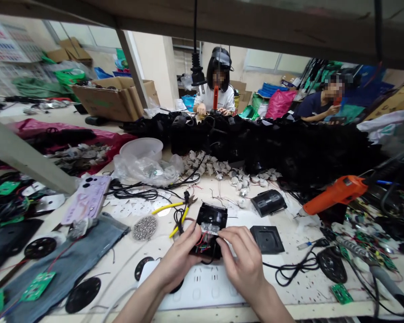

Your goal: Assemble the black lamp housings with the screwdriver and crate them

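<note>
Near the front of the bench, a black plastic housing (211, 217) is held upright above a white power strip (197, 287). Red and other coloured wires show inside its lower part. My left hand (182, 246) grips the housing from the left, thumb on its side. On the right, my right hand (242, 253) has its fingers bent and pressed together at the housing's edge, by the wires. Yellow-handled pliers (168, 207) lie just behind my left hand. To the right rest a black square part (267, 239) and a curved black cover (268, 202).
An orange electric screwdriver (336, 195) and a soldering iron (384, 273) are at right. A dish of screws (144, 228) and a phone (86, 199) are at left. Black parts (229, 143) pile up behind. Two people sit beyond.
</note>
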The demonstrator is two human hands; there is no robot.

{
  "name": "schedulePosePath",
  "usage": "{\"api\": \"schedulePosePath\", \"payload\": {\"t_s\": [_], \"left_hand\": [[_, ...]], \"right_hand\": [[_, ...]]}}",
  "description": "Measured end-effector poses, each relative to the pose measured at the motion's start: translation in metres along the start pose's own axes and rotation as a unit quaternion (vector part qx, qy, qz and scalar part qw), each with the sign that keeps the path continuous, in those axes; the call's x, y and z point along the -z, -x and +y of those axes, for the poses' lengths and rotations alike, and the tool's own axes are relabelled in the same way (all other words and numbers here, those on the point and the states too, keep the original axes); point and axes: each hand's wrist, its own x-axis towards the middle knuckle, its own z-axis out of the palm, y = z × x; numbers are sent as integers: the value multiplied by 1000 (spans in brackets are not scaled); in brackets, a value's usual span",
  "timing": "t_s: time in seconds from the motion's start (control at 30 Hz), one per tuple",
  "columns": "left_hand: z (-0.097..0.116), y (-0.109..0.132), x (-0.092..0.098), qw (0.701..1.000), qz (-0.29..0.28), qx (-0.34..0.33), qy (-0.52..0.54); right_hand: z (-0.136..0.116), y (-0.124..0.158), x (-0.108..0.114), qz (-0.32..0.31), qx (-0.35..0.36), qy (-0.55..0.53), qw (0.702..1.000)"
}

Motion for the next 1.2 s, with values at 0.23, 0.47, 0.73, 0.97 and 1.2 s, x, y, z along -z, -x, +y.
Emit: {"api": "schedulePosePath", "payload": {"t_s": [0.23,0.47,0.73,0.97,1.2], "left_hand": [[7,3,-3,998,-54,8,-40],[4,-1,-3,997,-49,-9,-62],[4,-1,0,996,-46,6,-75],[2,0,2,995,-37,2,-87],[6,2,3,997,-50,-2,-59]], "right_hand": [[7,1,2,5,-20,5,1000],[7,0,2,-2,-6,-6,1000],[7,-5,-1,-13,25,5,1000],[4,-5,-3,-17,26,6,1000],[-1,-4,1,-11,40,1,999]]}}
